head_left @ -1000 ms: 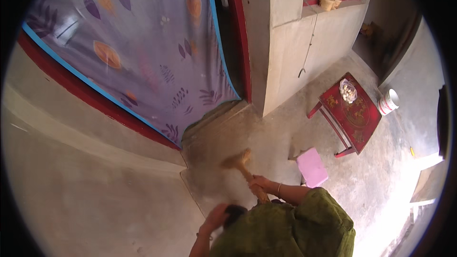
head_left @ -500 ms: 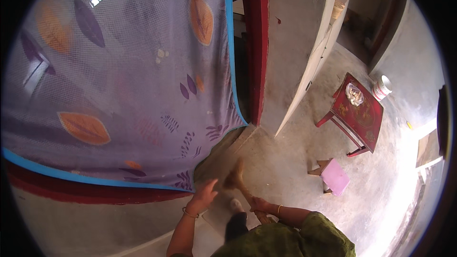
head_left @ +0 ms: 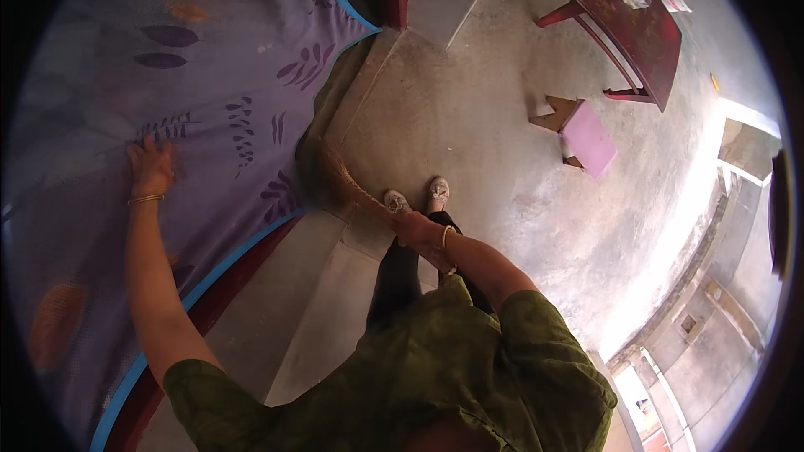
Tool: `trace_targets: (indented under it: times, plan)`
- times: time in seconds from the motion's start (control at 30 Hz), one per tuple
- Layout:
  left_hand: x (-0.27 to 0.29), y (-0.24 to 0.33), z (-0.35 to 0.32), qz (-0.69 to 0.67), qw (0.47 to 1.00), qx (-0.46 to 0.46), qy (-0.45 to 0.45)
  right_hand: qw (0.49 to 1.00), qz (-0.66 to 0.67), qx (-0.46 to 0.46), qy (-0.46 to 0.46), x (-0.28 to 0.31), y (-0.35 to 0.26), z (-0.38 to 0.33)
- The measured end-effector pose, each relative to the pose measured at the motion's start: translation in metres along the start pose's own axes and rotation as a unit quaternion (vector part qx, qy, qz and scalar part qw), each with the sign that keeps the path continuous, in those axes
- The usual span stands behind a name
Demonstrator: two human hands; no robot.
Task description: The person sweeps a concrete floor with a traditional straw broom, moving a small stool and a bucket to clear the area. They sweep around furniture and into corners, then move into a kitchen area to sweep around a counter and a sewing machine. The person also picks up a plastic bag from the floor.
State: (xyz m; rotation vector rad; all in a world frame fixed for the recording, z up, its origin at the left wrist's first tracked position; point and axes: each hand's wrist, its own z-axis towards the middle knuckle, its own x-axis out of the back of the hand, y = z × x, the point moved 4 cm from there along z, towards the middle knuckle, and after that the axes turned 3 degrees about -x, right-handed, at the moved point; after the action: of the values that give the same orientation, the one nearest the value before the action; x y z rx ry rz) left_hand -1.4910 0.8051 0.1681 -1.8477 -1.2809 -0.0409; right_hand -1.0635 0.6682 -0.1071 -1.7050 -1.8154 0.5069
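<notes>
Left hand (head_left: 151,166) flat, fingers spread, on purple curtain (head_left: 209,84). Right hand (head_left: 416,230) clenched around broom (head_left: 331,169) handle. Pink stool (head_left: 586,138) nearby.

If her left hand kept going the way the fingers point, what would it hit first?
Nothing new: the left hand already lies flat on the purple curtain, fingers pointing up it. Going on, it would likely just slide over more of that cloth, though depth is unclear.
</notes>
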Motion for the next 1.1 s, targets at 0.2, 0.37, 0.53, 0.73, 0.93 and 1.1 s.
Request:
trace_targets:
  times: [0.2,0.37,0.53,0.73,0.93,1.1]
  plan:
    - [-0.082,-0.041,-0.034,0.040,0.986,0.064,-0.145,0.963,0.177,-0.032,0.203,0.015,0.117,-0.097]
    - [-0.064,-0.024,-0.039,0.040,0.983,0.065,-0.165,0.798,0.502,-0.191,0.273,0.002,0.212,-0.202]
    - [-0.087,-0.043,-0.030,-0.059,0.964,0.055,-0.253,0.740,0.555,-0.140,0.355,0.024,0.176,-0.225]
    - [-0.020,0.054,0.004,-0.122,0.969,-0.054,-0.209,0.863,0.340,-0.018,0.372,0.103,0.119,-0.134]
    - [0.083,0.277,0.061,-0.371,0.811,-0.451,0.016,0.873,0.381,-0.020,0.304,0.163,0.123,-0.031]
    - [0.205,0.415,0.029,-0.482,0.611,-0.623,0.079,0.715,0.587,-0.013,0.380,0.117,0.177,-0.091]
